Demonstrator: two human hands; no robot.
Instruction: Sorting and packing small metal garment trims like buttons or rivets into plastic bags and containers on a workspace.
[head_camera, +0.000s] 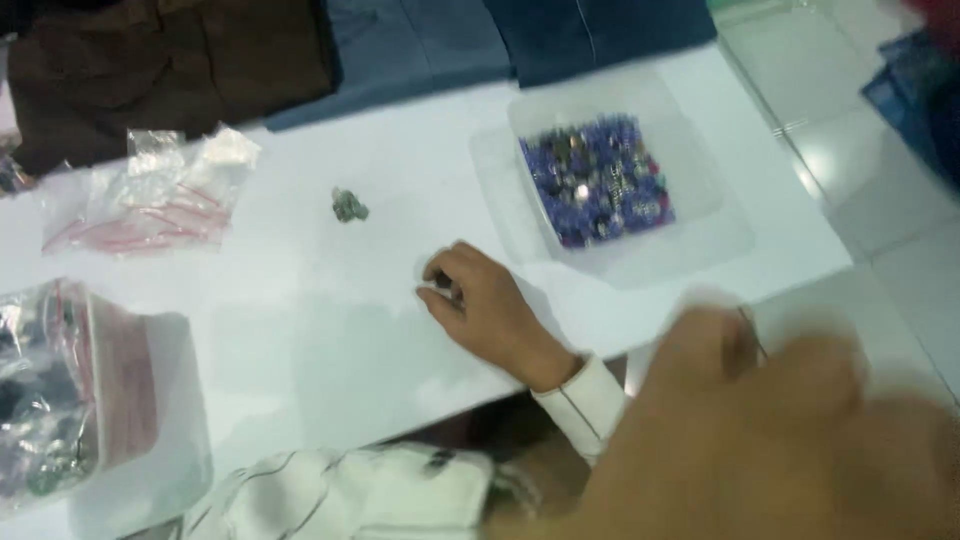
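White surface (330, 350) carries the work. Left hand (480, 305), frame centre, rests knuckles-up with fingertips pinched together on a small item, too small to identify. Right hand (760, 420), lower right, is blurred; its closure cannot be determined. Tub (700, 180) of purple beads (598, 180) sits upper right, within reach.

L hand (480, 305) curled, fingertips pinched; R hand (770, 400) blurred, raised.
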